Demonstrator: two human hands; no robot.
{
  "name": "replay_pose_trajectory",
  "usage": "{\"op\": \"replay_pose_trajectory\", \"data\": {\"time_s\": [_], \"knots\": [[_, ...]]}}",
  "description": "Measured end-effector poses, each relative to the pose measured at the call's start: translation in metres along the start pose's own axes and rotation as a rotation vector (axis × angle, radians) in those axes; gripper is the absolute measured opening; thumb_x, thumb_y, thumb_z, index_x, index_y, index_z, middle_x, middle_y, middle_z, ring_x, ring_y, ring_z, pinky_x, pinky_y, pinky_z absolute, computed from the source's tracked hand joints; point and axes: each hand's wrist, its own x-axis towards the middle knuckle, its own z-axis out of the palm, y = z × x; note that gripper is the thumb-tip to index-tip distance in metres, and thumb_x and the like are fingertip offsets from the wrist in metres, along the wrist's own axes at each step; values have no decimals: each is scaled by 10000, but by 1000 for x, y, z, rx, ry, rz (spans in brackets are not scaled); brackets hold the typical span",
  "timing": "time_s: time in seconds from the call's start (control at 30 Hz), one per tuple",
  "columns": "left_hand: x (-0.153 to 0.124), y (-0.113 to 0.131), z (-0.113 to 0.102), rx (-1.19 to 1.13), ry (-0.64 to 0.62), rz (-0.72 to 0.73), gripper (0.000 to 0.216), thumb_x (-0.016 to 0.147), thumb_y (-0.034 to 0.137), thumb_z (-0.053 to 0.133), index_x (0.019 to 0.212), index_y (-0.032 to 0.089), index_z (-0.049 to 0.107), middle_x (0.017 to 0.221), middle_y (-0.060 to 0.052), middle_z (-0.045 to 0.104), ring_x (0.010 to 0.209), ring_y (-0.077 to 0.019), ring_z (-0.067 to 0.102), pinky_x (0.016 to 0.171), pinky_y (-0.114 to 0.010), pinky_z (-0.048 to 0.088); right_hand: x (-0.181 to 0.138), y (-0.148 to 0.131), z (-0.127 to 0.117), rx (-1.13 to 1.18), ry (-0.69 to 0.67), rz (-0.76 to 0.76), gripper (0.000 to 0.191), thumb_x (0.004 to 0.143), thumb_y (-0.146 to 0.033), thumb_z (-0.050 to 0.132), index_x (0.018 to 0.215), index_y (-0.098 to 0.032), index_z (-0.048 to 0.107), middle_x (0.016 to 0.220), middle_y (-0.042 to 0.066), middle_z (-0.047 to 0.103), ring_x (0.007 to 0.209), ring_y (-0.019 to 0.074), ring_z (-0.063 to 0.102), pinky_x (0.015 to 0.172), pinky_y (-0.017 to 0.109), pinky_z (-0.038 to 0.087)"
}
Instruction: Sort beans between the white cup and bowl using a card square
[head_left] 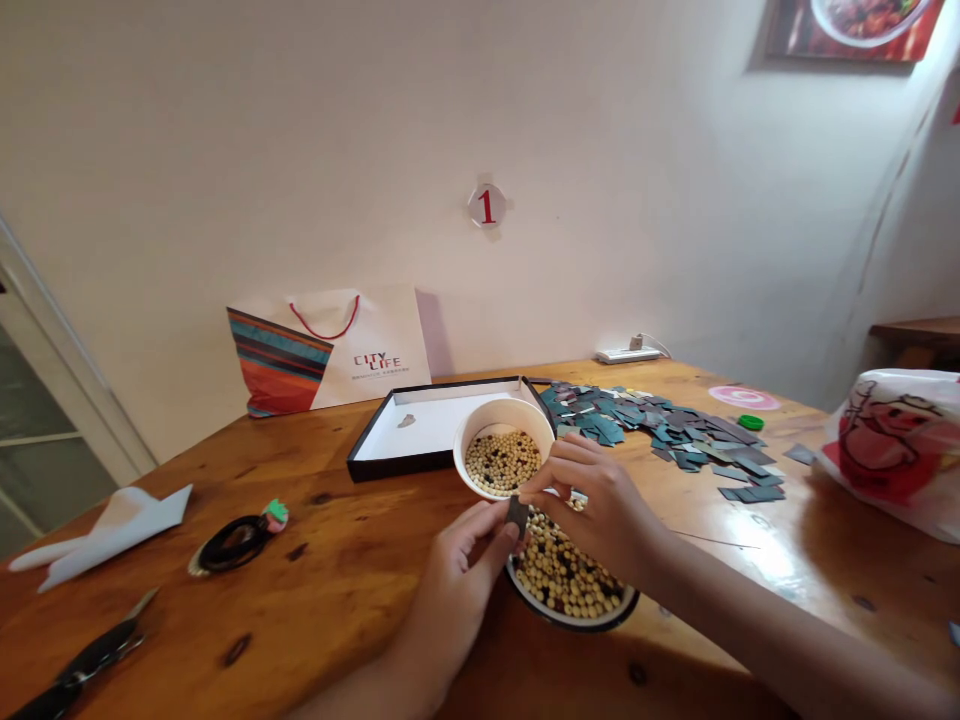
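My left hand (469, 565) is closed, pinching a small dark flat packet (517, 514) between thumb and fingers. Its top edge points up toward my right hand (589, 500), whose fingertips are pressed together right at that edge; what they hold, if anything, is too small to make out. Below both hands sits a dark-rimmed bowl (574, 575) of pale round beads with some dark ones among them. Just behind it, a white tub (469, 425) holds more pale and dark beads. My right hand partly hides the bowl.
Many dark green flat pieces (660, 420) lie piled at the back right, near a green cap (750, 422). A shallow black-edged tray (420, 462) stands behind the tub. Leftward are a corded loop (232, 543), scissors (94, 650) and white paper (120, 535). A plastic bag (892, 450) stands right.
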Motion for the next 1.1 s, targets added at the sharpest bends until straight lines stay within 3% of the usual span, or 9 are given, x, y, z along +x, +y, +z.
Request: {"op": "replay_pose_trajectory", "data": {"time_s": [0.2, 0.47, 0.7, 0.9, 1.1], "knots": [[1, -1, 1, 22, 1, -4, 187, 760, 299, 540, 831, 176, 663, 762, -9, 606, 767, -153, 529, 688, -227, 396, 2, -5, 1, -16, -10, -40, 83, 760, -171, 568, 691, -208, 593, 634, -17, 505, 704, 136, 451, 665, 271, 328], [2, 3, 0, -40, -20, -13, 257, 778, 279, 515, 989, 193, 635, 959, -30, 624, 914, -182, 519, 809, -255, 369, -2, 1, -3, -20, -37, -54, 103, 784, -187, 533, 706, -206, 597, 642, -1, 517, 696, 147, 450, 669, 286, 339], [2, 1, 1, 18, -3, -20, 220, 769, 300, 520, 886, 178, 661, 794, -16, 622, 819, -177, 523, 734, -253, 381, 0, -3, 2, 8, -32, -59, 78, 765, -170, 565, 701, -205, 594, 644, -14, 507, 703, 134, 453, 673, 270, 333], [2, 4, 1, -1, -19, -5, 243, 780, 286, 509, 958, 186, 642, 886, -22, 626, 869, -175, 522, 773, -250, 375, -1, 1, 0, 16, -9, -36, 76, 765, -174, 567, 692, -192, 585, 618, -15, 476, 671, 130, 432, 656, 267, 335], [2, 1, 3, 38, -3, 22, 199, 756, 308, 537, 756, 160, 670, 788, -33, 606, 792, -176, 523, 715, -247, 394, 3, -5, 3, 6, -40, -54, 67, 763, -175, 568, 703, -196, 591, 641, -7, 496, 696, 141, 442, 654, 273, 332]]}}
